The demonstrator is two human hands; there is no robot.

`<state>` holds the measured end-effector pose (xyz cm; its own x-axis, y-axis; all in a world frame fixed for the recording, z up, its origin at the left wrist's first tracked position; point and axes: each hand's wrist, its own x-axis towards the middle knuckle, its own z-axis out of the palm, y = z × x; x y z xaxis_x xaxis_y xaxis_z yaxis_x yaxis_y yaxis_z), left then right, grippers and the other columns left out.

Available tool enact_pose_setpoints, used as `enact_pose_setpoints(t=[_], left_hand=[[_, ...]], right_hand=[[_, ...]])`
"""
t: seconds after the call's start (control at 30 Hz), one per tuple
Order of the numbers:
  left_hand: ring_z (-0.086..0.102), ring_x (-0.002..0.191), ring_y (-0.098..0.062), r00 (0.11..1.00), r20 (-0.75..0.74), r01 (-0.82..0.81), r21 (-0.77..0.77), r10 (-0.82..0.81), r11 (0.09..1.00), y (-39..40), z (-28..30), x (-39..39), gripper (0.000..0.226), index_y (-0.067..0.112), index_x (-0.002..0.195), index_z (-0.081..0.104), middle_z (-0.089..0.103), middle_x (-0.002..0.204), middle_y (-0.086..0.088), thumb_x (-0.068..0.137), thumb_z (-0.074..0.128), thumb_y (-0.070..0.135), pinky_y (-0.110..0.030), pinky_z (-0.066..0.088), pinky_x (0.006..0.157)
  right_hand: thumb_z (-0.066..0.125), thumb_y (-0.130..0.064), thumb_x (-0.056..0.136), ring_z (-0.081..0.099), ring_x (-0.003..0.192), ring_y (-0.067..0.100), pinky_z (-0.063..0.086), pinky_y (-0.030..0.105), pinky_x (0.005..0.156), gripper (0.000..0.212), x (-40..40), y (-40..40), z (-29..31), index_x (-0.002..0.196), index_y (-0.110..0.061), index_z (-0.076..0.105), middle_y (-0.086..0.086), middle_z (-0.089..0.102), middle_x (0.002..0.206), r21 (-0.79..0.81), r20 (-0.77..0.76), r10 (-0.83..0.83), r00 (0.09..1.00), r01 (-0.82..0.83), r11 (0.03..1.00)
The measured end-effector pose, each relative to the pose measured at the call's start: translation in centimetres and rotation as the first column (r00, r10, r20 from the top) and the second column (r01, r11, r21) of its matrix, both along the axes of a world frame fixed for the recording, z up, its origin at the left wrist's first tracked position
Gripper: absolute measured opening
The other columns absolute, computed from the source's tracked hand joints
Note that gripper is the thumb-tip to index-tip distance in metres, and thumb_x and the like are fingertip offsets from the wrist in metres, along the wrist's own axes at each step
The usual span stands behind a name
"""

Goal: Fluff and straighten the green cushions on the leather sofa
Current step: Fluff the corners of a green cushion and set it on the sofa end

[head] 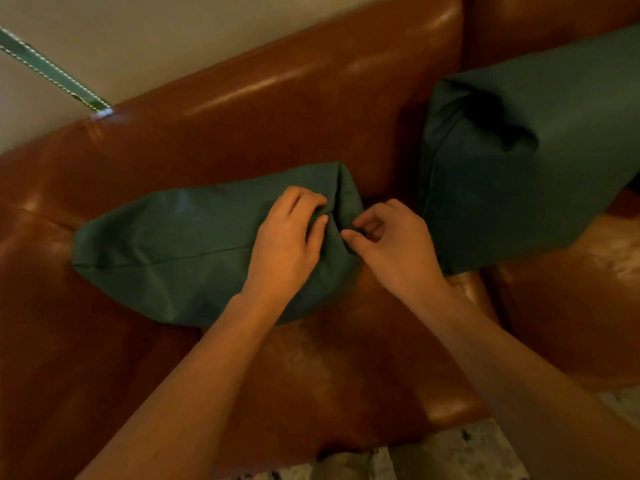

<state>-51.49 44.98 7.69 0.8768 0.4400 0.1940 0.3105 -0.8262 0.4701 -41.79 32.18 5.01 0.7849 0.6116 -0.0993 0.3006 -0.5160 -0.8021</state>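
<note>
A green cushion [173, 251] lies flat on the seat of the brown leather sofa [277, 98], its right end bunched up. My left hand [287, 237] rests on that right end with its fingers curled into the fabric. My right hand [388, 237] pinches the same bunched corner from the right side. A second, larger green cushion [540, 150] leans against the backrest to the right, with a dent in its upper left part. It does not touch either hand.
The sofa backrest runs diagonally behind both cushions, with a pale wall [138, 36] above it. A green strap [52, 71] hangs from the upper left to the sofa's top edge. Speckled floor [460, 452] shows past the seat's front edge at the bottom.
</note>
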Motion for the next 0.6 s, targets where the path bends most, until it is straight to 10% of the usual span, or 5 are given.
enact_pose_setpoints(t=[0.3, 0.6], left_hand=[[0.059, 0.089, -0.008, 0.98, 0.11, -0.152, -0.118, 0.165, 0.981, 1.1, 0.3, -0.1, 0.003, 0.008, 0.089, 0.065, 0.064, 0.09, -0.003, 0.09, 0.063, 0.01, -0.009, 0.039, 0.083], [0.057, 0.077, -0.005, 0.938, 0.094, -0.298, -0.269, 0.333, 0.916, 1.0, 1.5, 0.6, 0.009, 0.012, 0.078, 0.062, 0.063, 0.079, 0.003, 0.085, 0.064, 0.018, -0.02, 0.044, 0.073]], right_hand=[[0.068, -0.042, 0.082, 0.053, 0.077, 0.012, 0.05, 0.04, 0.073, 0.018, 0.3, -0.1, -0.3, 0.073, -0.028, 0.06, -0.013, 0.049, 0.076, 0.108, 0.018, -0.034, 0.999, 0.032, 0.994], [0.069, -0.022, 0.085, 0.046, 0.079, 0.008, 0.045, 0.036, 0.076, 0.007, -1.2, 1.9, 2.1, 0.08, -0.018, 0.066, -0.011, 0.046, 0.078, 0.245, 0.047, 0.058, 0.997, -0.068, 0.967]])
